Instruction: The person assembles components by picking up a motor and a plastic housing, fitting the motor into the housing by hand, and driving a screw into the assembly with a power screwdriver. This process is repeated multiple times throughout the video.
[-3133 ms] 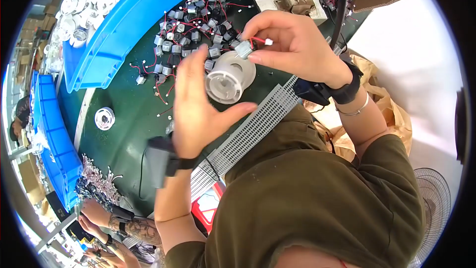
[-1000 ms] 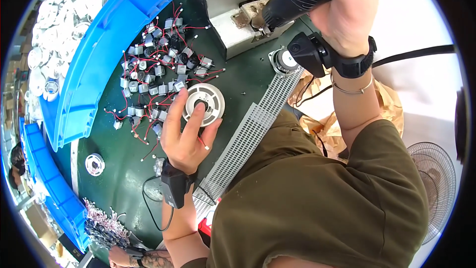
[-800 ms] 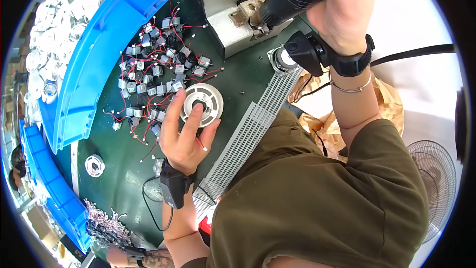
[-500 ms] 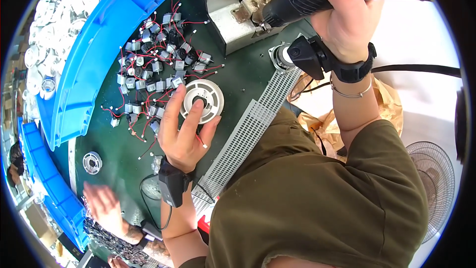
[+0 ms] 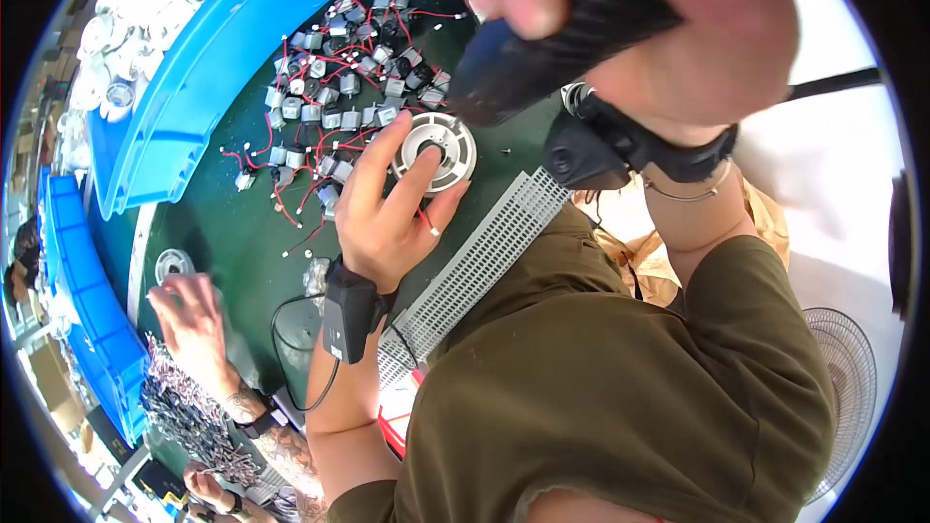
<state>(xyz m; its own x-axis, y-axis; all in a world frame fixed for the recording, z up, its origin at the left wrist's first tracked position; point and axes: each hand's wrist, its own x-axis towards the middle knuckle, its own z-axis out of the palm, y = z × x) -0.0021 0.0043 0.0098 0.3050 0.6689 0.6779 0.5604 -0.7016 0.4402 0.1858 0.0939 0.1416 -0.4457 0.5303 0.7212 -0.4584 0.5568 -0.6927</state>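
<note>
My left hand point(image 5: 386, 218) holds a white round plastic housing point(image 5: 464, 140) down on the green table, fingers on its rim and over its dark centre. A red wire end sticks out beside the thumb. Above and right of it, my right hand point(image 5: 712, 39) is wrapped round a black electric screwdriver point(image 5: 581, 29), blurred by motion. The screwdriver's nose points down-left, close to the housing's upper right edge; whether its tip touches cannot be told. Several small motors point(image 5: 329, 116) with red wires lie heaped to the left of the housing.
A blue bin point(image 5: 194, 107) full of white plastic parts borders the table's far left. A co-worker's hand point(image 5: 194, 324) reaches a second white round part point(image 5: 174, 264). A perforated grey strip point(image 5: 484, 261) runs along the near edge. A loose screw point(image 5: 506, 150) lies on the table.
My right hand has brought the screwdriver from the metal box at the back down and left to the housing. The view has shifted. The co-worker's hand has reached the other round part.
</note>
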